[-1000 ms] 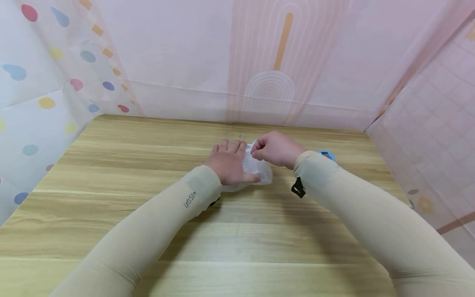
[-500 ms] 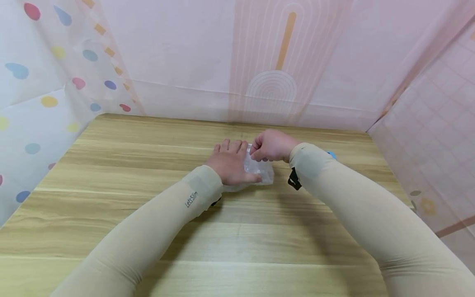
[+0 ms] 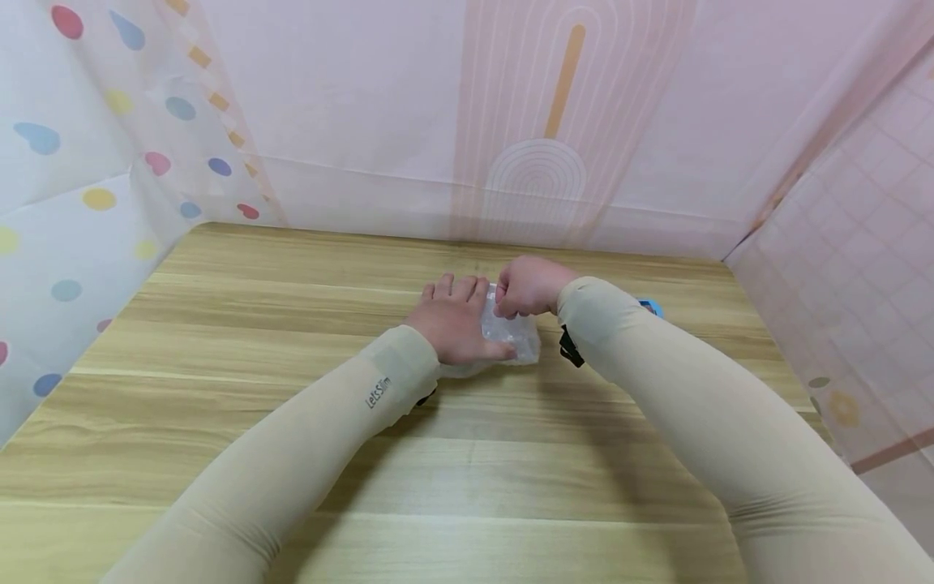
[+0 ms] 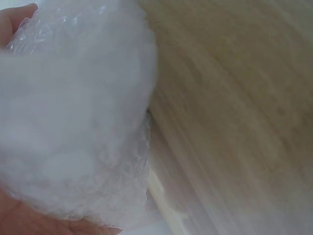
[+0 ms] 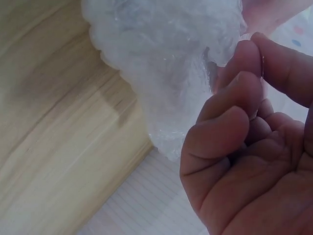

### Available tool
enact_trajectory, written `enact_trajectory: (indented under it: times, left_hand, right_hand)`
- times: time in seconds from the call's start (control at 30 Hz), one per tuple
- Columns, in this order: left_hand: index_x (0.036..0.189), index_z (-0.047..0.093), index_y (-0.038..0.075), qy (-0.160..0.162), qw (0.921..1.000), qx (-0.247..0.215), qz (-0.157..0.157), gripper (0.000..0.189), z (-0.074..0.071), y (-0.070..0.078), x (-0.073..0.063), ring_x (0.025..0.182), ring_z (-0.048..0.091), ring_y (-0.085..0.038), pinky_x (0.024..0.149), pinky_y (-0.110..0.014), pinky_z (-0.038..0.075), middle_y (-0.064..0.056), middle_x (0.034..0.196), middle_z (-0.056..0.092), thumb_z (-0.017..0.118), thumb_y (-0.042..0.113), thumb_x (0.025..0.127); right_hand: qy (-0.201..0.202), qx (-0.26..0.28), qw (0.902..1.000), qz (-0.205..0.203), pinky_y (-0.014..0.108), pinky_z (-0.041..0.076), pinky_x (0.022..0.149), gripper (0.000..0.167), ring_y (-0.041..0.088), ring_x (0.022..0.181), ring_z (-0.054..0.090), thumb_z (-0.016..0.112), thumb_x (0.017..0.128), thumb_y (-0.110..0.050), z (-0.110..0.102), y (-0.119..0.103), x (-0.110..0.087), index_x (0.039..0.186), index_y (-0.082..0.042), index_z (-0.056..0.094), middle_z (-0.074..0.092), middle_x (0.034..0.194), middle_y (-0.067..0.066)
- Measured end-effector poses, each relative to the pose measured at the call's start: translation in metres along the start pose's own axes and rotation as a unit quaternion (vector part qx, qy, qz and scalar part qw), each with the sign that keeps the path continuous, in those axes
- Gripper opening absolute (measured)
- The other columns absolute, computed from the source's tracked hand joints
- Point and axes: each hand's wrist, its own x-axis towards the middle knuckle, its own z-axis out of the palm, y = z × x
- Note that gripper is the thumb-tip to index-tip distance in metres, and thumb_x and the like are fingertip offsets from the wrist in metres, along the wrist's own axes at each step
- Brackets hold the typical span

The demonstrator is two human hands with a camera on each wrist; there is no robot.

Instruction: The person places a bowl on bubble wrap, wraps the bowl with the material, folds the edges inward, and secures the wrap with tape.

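Observation:
A bundle of clear bubble wrap (image 3: 511,328) lies toward the back of the wooden table. Across its left part my left hand (image 3: 451,324) rests palm down, fingers spread and straight, thumb along the near side. In the left wrist view the bubble wrap (image 4: 78,112) fills the space beneath the palm (image 4: 44,218). My right hand (image 3: 533,285) is over the bundle's right part, fingers bent. The right wrist view shows thumb and forefinger of the right hand (image 5: 244,142) pinching a thin clear edge beside the bubble wrap (image 5: 151,63); cannot tell if that is film or tape.
A small blue object (image 3: 654,307) lies behind the right sleeve (image 3: 627,324), mostly hidden by it. The wooden table (image 3: 467,470) ends at a patterned pink sheet (image 3: 350,105) at the back, with more sheets on both sides.
My right hand and forearm have shifted slightly left, and the wrist has turned a little. My left hand keeps its place on the bubble wrap. The head view has shifted slightly.

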Motion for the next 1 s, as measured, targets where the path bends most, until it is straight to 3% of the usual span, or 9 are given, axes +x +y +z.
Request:
enact_trajectory:
  times: [0.3,0.53,0.77,1.0]
  left_hand:
    - [0.169,0.017,0.009,0.001,1.0,-0.002,-0.001,0.124,-0.001,0.003,0.0,0.161,0.016,-0.047,0.13,-0.063,0.018,-0.008,0.177,0.02,0.05,0.091,0.082]
    - [0.17,0.019,0.011,-0.002,1.0,-0.007,0.001,0.123,0.0,0.003,0.0,0.161,0.014,-0.048,0.13,-0.064,0.017,-0.008,0.176,0.02,0.051,0.09,0.082]
    - [0.169,0.021,0.01,-0.002,1.0,-0.007,0.005,0.123,0.002,0.003,0.002,0.161,0.015,-0.047,0.13,-0.064,0.018,-0.009,0.176,0.021,0.05,0.091,0.081]
    - [0.171,0.013,0.011,-0.005,0.9999,-0.008,0.006,0.124,0.001,0.003,0.002,0.162,0.013,-0.047,0.131,-0.063,0.015,-0.008,0.177,0.019,0.05,0.09,0.082]
  right_hand:
    - [0.004,0.024,0.9988,-0.044,0.024,0.04,0.06,0.005,0.013,0.075,0.053,0.07,0.094,-0.014,-0.009,0.001,-0.008,0.092,-0.01,0.067,0.063,0.084,-0.002]
    - [-0.037,0.034,0.9941,-0.096,0.023,0.045,0.066,0.006,0.012,0.077,0.054,0.068,0.091,-0.006,-0.01,0.0,-0.008,0.096,-0.008,0.067,0.063,0.083,-0.004]
    - [-0.049,-0.007,0.9961,-0.073,0.022,0.042,0.062,0.011,0.011,0.074,0.052,0.067,0.09,-0.003,-0.003,-0.004,0.0,0.086,-0.012,0.062,0.059,0.079,-0.004]
    - [-0.024,-0.089,0.9945,-0.05,0.021,0.043,0.059,0.021,0.009,0.064,0.052,0.067,0.087,-0.009,0.003,-0.01,0.009,0.07,-0.017,0.058,0.059,0.068,-0.006]
